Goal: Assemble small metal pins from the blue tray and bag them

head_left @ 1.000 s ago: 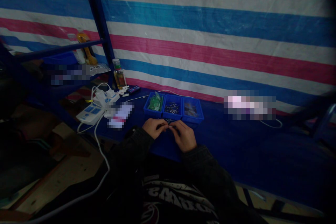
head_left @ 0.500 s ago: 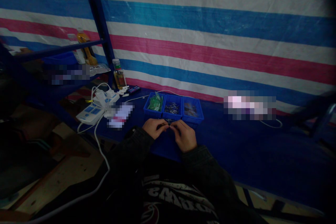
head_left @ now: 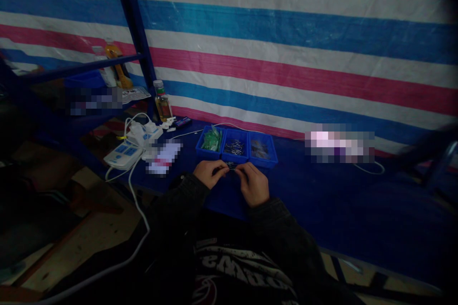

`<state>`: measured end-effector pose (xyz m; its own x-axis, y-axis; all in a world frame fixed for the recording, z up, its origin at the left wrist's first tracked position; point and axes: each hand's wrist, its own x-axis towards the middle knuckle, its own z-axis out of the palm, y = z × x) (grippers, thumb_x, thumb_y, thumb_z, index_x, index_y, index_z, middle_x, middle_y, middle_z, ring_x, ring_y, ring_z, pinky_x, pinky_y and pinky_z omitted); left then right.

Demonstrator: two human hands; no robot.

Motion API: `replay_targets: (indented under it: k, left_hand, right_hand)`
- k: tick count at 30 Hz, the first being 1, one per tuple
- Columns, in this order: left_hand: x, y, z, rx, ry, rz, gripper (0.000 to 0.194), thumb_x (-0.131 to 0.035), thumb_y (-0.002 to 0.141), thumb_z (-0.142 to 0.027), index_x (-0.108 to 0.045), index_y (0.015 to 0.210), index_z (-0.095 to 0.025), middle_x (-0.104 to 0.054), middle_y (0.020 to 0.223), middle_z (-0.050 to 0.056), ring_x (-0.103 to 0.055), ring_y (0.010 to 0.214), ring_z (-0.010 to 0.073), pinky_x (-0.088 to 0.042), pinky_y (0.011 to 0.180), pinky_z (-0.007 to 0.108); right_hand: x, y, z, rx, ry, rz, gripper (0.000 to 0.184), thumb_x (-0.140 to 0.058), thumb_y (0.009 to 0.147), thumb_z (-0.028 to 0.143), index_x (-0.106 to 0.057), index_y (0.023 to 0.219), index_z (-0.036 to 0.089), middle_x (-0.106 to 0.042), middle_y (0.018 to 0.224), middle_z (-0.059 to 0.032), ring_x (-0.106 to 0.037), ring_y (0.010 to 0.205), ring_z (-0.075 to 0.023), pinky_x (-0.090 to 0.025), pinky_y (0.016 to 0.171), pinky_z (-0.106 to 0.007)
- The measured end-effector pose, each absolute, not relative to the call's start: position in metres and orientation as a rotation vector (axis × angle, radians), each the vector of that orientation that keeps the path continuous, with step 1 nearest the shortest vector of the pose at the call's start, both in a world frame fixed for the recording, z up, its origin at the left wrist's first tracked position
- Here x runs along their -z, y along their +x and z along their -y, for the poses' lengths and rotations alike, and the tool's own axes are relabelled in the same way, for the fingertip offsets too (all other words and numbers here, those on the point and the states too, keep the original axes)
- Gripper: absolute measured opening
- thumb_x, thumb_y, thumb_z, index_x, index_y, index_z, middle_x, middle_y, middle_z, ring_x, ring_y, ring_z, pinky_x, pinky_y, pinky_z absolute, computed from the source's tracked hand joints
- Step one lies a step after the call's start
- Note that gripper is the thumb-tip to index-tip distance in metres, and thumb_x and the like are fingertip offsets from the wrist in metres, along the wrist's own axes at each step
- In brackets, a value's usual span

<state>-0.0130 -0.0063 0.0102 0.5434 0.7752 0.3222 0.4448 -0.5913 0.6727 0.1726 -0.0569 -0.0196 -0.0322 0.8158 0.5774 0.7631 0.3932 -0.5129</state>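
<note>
My left hand and my right hand meet over the near edge of the blue table, thumb and fingers pinched on each. A thin, dark sliver shows between the fingertips, too small to name. Just beyond them stand three joined blue bins. Green plastic pieces fill the left bin. Thin metal pins or screws lie in the middle bin. Small clear-brownish pieces lie in the right bin. A few more metal pieces show just past my fingertips.
Left of the bins lie a blurred phone and a white power strip with cables. A drink bottle stands by the blue frame post. A pixelated object lies at right. Striped sheeting hangs behind.
My hands have drawn slightly apart; the right hand shifted a little to the right. A thin sliver now shows in the gap between the fingertips. The bins have not moved.
</note>
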Motion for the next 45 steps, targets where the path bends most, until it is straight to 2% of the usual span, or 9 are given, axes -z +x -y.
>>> replay_targets:
  k: [11,22,45]
  left_hand:
    - [-0.0088,-0.0134,0.006,-0.878,2.243,-0.98,0.02,-0.056,0.093,-0.03,-0.07,0.088,-0.016,-0.073,0.075,0.001,-0.063,0.061,0.0106,-0.045,0.06,0.019]
    - [-0.0051,-0.0132,0.0033,-0.781,2.309,-0.877,0.018,-0.057,0.091,-0.027,-0.07,0.086,-0.016,-0.072,0.075,0.002,-0.061,0.061,0.0111,-0.045,0.061,0.02]
    - [-0.0059,-0.0127,0.0057,-0.779,2.336,-0.882,0.014,-0.06,0.088,-0.024,-0.072,0.089,-0.016,-0.073,0.08,0.002,-0.062,0.063,0.0114,-0.045,0.061,0.02]
  right_hand:
    - [0.0191,0.174,0.0563,-0.114,-1.343,1.803,0.015,-0.045,0.097,0.022,-0.06,0.092,0.023,-0.065,0.091,-0.0051,-0.062,0.082,-0.0189,-0.047,0.078,-0.029]
    - [0.0185,0.1721,0.0567,-0.171,-1.288,1.886,0.014,-0.047,0.094,0.018,-0.059,0.093,0.024,-0.064,0.093,-0.0041,-0.062,0.085,-0.0179,-0.048,0.08,-0.028]
    - [0.0184,0.171,0.0561,-0.16,-1.35,1.923,0.016,-0.046,0.098,0.026,-0.061,0.091,0.023,-0.066,0.09,-0.0032,-0.064,0.083,-0.0172,-0.046,0.077,-0.026]
